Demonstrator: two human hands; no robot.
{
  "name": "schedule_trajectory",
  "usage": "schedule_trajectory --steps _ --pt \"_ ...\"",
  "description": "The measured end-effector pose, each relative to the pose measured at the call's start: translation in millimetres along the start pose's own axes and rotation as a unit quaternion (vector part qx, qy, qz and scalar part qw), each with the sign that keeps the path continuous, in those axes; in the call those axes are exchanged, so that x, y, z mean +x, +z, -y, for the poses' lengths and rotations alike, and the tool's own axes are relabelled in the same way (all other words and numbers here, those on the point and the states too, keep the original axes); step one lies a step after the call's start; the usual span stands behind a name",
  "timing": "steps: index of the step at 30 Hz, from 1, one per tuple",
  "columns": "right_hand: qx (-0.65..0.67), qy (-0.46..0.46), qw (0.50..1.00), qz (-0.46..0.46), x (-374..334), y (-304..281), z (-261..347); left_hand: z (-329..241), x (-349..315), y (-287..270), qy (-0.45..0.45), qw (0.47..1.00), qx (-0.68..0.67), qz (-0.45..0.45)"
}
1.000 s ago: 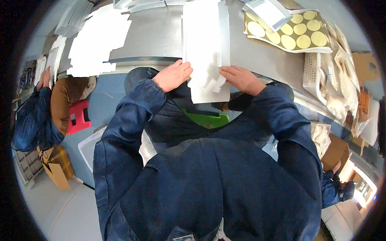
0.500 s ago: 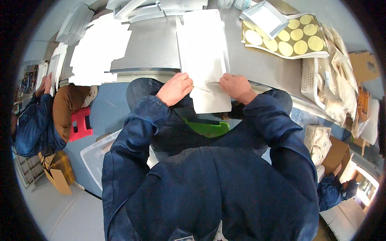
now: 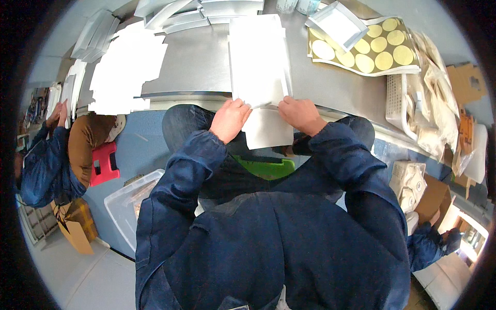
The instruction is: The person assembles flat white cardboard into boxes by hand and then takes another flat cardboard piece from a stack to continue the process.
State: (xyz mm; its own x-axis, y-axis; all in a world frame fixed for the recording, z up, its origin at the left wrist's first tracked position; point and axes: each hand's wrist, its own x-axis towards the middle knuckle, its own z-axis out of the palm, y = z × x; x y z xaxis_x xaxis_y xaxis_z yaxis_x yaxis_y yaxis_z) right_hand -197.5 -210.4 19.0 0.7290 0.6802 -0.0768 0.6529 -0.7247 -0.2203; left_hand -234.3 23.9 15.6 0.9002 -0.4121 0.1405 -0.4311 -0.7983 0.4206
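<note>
A white cardboard box blank [image 3: 258, 62], its long sides partly raised, lies lengthwise over the bench's near edge. My left hand [image 3: 230, 120] pinches its near-left corner. On the near-right corner my right hand [image 3: 303, 117] grips the raised side wall. A near end flap [image 3: 269, 129] extends from between my hands toward my lap, above my knees. The fingertips partly cover the corner folds.
On the steel bench [image 3: 186, 67] lie flat white blanks [image 3: 124, 67] at left and folded boxes [image 3: 181, 18] behind. An open box [image 3: 338, 26] rests on gold round-sticker sheets [image 3: 382, 49]. A white basket [image 3: 397, 106] stands right. A co-worker [image 3: 44, 160] sits at far left.
My hands have drawn closer together at the near corners. Small corner tabs that stuck out between them are now turned in, and the near end wall shows a sharper fold line.
</note>
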Motion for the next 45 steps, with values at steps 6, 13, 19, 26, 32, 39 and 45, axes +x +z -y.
schedule_trajectory --steps 6,13,19,26,32,39,45 --pt "-0.005 0.03 0.999 -0.016 -2.6 1.3 2.4 -12.1 8.8 -4.1 -0.031 0.996 0.073 0.039" --pt "0.001 -0.007 0.997 -0.077 -2.3 10.0 2.8 -15.5 9.5 1.0 -0.021 0.996 0.089 -0.007" --pt "-0.004 0.005 0.999 -0.045 2.4 4.7 0.7 -20.6 17.7 3.7 -0.067 0.993 0.09 -0.041" --pt "-0.03 0.061 0.997 -0.041 5.8 1.4 1.9 -13.8 15.8 -1.2 -0.012 0.996 0.093 -0.01" --pt "-0.037 0.005 0.999 -0.021 8.3 -3.5 3.0 -17.8 15.9 -1.2 -0.018 0.996 0.091 -0.01" --pt "-0.005 0.052 0.998 -0.035 3.0 -4.9 6.0 -4.3 12.2 -7.3 0.015 0.988 0.118 0.098" --pt "0.149 -0.001 0.989 0.006 -8.1 -14.9 -12.9 12.3 12.5 -17.4 0.029 0.98 0.1 0.169"
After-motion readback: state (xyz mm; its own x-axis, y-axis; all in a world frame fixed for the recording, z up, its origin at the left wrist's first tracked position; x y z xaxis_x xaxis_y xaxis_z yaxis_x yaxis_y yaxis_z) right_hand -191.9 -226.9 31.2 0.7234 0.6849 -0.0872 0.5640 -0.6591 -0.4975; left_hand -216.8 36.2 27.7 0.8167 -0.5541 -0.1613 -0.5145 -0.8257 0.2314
